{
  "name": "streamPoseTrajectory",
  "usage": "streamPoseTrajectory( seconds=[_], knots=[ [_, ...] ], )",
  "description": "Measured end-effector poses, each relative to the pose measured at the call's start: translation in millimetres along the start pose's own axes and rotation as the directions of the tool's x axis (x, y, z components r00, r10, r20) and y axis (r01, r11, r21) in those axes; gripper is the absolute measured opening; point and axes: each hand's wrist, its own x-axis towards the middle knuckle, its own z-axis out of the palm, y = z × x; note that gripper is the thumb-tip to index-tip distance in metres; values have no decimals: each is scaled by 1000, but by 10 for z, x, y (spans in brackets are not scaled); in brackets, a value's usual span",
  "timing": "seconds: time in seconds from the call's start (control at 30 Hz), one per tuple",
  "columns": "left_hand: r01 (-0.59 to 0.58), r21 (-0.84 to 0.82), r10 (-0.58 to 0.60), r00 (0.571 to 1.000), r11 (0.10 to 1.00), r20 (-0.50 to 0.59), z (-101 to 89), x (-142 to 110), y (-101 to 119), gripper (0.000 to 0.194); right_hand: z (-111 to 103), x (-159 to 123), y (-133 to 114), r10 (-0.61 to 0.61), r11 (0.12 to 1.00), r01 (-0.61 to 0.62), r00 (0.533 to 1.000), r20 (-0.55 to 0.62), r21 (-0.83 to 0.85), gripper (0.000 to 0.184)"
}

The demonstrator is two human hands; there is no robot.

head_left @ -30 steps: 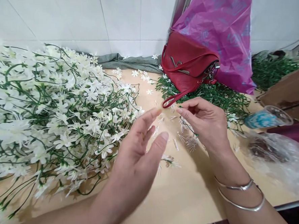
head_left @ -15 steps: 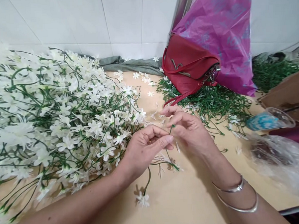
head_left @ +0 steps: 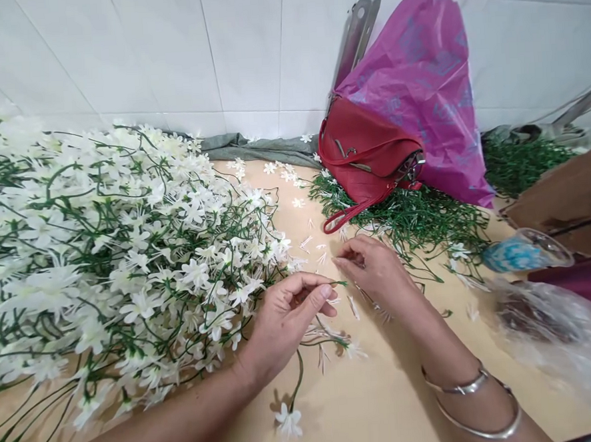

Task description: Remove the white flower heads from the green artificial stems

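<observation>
My left hand (head_left: 298, 307) pinches a thin green artificial flower stem (head_left: 339, 283) between thumb and forefinger, its green tip poking out to the right. My right hand (head_left: 371, 263), with two silver bangles at the wrist, hovers just right of it, fingers curled and thumb drawn close to the forefinger. Whether anything lies between those fingertips I cannot make out. Small white stamen pieces (head_left: 305, 244) lie scattered on the table close to both hands. A single white flower on its stem (head_left: 288, 421) rests below my left hand.
A large heap of white artificial flowers (head_left: 145, 303) covers the left of the table (head_left: 337, 405). At the back, a red handbag (head_left: 371, 149) sits on green stems (head_left: 425, 220) against a purple plastic bag (head_left: 428, 99). A plastic cup (head_left: 518, 254) and clear bag (head_left: 547, 325) lie to the right.
My right hand has drawn away from the stem, and its fingers have come closer together. The stem in my left hand now points right instead of up. The camera view has tilted up slightly.
</observation>
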Motion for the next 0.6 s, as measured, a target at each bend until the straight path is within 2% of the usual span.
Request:
streamPoseTrajectory(
  seconds=[0.1,0.23,0.33,0.43,0.6],
  knots=[
    [-4,4,4,999,1000,-33,3,13,8,16,-14,-9,-82,49,998,-51,997,52,23,17],
    [9,-64,-14,998,998,-69,3,22,-18,21,-78,-47,-138,50,998,-53,994,101,32,10],
    [6,-67,-12,995,998,-96,0,24,-36,20,-155,-81,-147,33,998,-26,991,131,-57,15],
    [-24,-33,20,991,999,-130,-14,38,-54,19,-216,-89,-174,82,989,-58,980,182,-135,21],
    [-138,123,157,974,983,-162,-78,88,-114,16,-199,-75,-202,77,991,-66,992,99,-115,21]
  ],
)
